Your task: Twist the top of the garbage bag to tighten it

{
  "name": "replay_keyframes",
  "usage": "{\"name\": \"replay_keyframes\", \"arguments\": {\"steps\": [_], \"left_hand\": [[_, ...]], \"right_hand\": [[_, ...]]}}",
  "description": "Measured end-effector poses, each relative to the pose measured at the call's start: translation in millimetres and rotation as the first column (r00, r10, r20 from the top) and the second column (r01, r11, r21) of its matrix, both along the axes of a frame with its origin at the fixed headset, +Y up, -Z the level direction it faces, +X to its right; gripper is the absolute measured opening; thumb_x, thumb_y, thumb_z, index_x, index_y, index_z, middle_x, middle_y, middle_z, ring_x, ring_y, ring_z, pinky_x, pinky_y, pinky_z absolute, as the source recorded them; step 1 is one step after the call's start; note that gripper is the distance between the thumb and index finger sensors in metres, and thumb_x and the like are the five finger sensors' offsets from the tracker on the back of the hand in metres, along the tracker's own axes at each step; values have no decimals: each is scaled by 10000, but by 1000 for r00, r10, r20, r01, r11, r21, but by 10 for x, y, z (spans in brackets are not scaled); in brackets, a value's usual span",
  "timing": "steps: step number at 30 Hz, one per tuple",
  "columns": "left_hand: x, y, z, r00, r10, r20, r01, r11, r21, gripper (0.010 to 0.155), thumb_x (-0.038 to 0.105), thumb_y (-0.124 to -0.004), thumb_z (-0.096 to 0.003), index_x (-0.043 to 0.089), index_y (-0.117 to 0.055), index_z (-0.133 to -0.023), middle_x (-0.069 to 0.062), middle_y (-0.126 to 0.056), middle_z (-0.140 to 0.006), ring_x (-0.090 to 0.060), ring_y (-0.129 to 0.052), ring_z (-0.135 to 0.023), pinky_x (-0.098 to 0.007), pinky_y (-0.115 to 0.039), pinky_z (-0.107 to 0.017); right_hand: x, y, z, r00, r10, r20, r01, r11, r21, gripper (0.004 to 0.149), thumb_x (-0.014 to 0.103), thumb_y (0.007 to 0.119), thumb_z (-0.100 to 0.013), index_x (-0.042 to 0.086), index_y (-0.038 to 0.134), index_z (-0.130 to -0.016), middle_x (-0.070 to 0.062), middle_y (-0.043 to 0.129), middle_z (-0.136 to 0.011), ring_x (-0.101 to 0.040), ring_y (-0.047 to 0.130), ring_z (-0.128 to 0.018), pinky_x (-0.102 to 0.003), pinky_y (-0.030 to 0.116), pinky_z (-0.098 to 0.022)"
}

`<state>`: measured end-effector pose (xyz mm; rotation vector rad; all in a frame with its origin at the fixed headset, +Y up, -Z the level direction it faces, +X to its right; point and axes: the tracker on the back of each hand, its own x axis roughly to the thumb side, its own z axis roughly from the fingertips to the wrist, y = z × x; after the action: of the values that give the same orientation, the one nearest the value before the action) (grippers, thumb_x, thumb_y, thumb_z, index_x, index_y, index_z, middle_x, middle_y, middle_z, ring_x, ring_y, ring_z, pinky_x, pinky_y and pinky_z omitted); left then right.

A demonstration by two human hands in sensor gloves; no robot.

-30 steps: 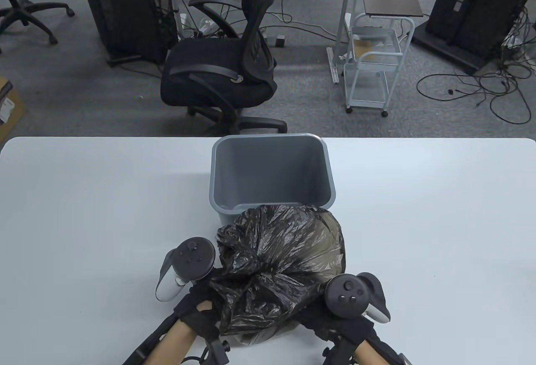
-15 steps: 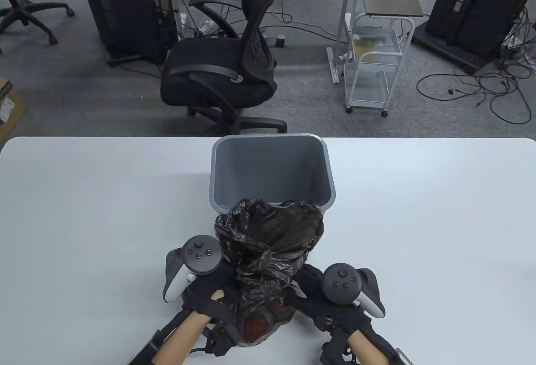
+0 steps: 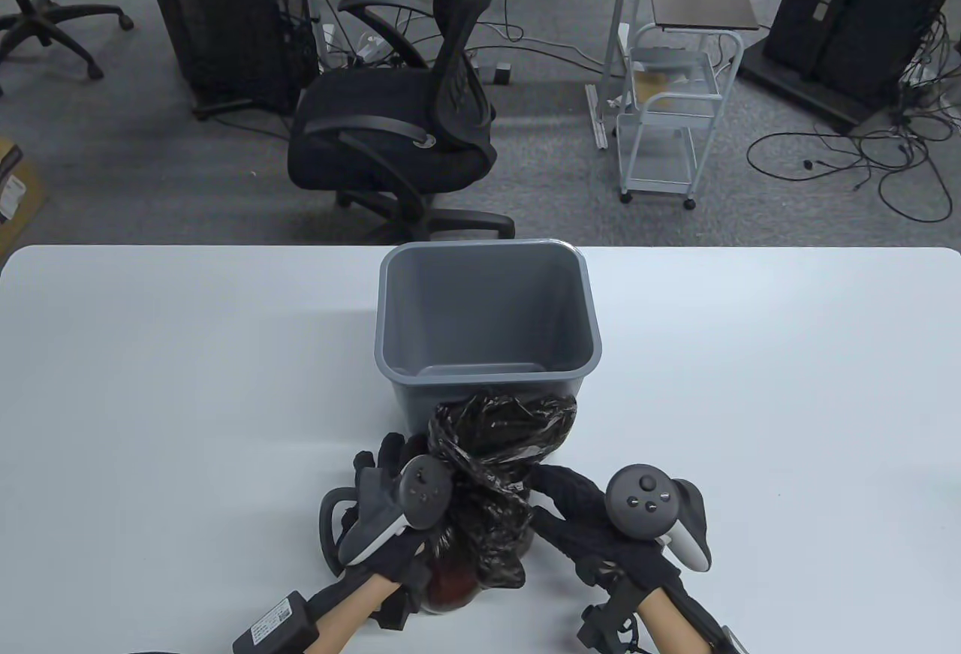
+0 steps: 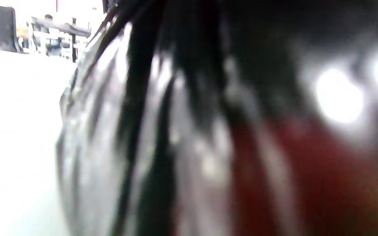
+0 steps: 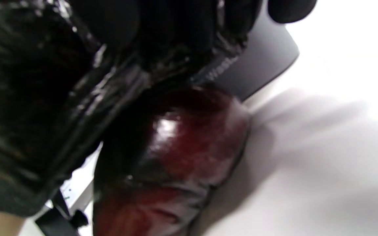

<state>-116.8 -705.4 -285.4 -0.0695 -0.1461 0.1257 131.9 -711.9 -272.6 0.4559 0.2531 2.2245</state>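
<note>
A black garbage bag (image 3: 492,481) stands on the white table in front of the grey bin, its neck twisted into a rope and its loose mouth (image 3: 518,421) flared above. Something dark red shows through its lower part (image 5: 189,137). My left hand (image 3: 402,481) grips the twisted neck from the left, fingers wrapped around it. My right hand (image 3: 570,507) holds the neck from the right; its gloved fingers (image 5: 182,23) press on the gathered plastic. The left wrist view is a blurred close-up of the bag (image 4: 176,147).
An empty grey waste bin (image 3: 488,323) stands just behind the bag, touching or nearly touching it. The white table (image 3: 150,384) spreads to both sides. An office chair (image 3: 405,121) and a white cart (image 3: 676,113) stand on the floor beyond the far edge.
The puffed bag has been drawn in and twisted: its top shrank from a wide ballooning mass to a narrow rope with a small flared mouth. My left hand rotated around the neck; the right shifted slightly right.
</note>
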Motion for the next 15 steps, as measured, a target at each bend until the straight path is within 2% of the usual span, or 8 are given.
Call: {"name": "replay_keyframes", "arguments": {"steps": [5, 7, 9, 12, 14, 15], "left_hand": [[123, -32, 89, 980, -198, -6, 197, 973, 121, 571, 574, -540, -583, 301, -636, -1076, -53, -659, -1195, -362, -584, -1142, -671, -466, -737], [147, -25, 109, 974, -228, 0, 226, 965, 137, 607, 606, -535, -564, 304, -641, -1079, -55, -667, -1198, -360, -599, -1141, -675, -471, -736], [139, 0, 112, 978, -209, 23, 205, 972, 115, 656, 646, -545, -540, 300, -636, -1090, -60, -661, -1207, -364, -602, -1142, -683, -474, -731], [47, 97, 136, 991, -100, 88, 99, 995, 23, 777, 720, -578, -493, 292, -559, -1141, -78, -617, -1234, -373, -584, -1152, -699, -460, -726], [-63, 175, 187, 990, -43, 135, 47, 999, -26, 857, 742, -595, -476, 289, -432, -1185, -70, -593, -1250, -379, -577, -1158, -712, -444, -724], [-135, 214, 217, 985, -1, 172, 9, 999, -44, 914, 734, -608, -475, 276, -287, -1199, -69, -564, -1261, -375, -549, -1172, -726, -399, -727]], "right_hand": [[51, 94, 19, 1000, -18, 8, 18, 999, 27, 611, 337, 703, -590, 78, 590, -1132, -227, 621, -1138, -560, 506, -1029, -688, 542, -670], [98, 169, 34, 999, -29, 15, 28, 998, 47, 612, 340, 698, -592, 67, 595, -1129, -237, 625, -1132, -568, 513, -1019, -690, 547, -662], [163, 266, 56, 998, -49, 30, 47, 997, 68, 612, 344, 691, -596, 61, 595, -1131, -244, 627, -1130, -571, 516, -1017, -689, 549, -661], [317, 483, 137, 995, -82, 52, 77, 993, 91, 613, 355, 673, -607, 53, 595, -1135, -258, 624, -1130, -577, 519, -1013, -690, 550, -659], [442, 613, 226, 995, -73, 67, 66, 992, 107, 617, 366, 658, -615, 53, 589, -1142, -260, 621, -1134, -579, 516, -1017, -690, 544, -665], [499, 661, 265, 995, -62, 72, 53, 991, 119, 617, 369, 653, -618, 52, 590, -1143, -264, 623, -1132, -579, 518, -1016, -691, 546, -663]]}}
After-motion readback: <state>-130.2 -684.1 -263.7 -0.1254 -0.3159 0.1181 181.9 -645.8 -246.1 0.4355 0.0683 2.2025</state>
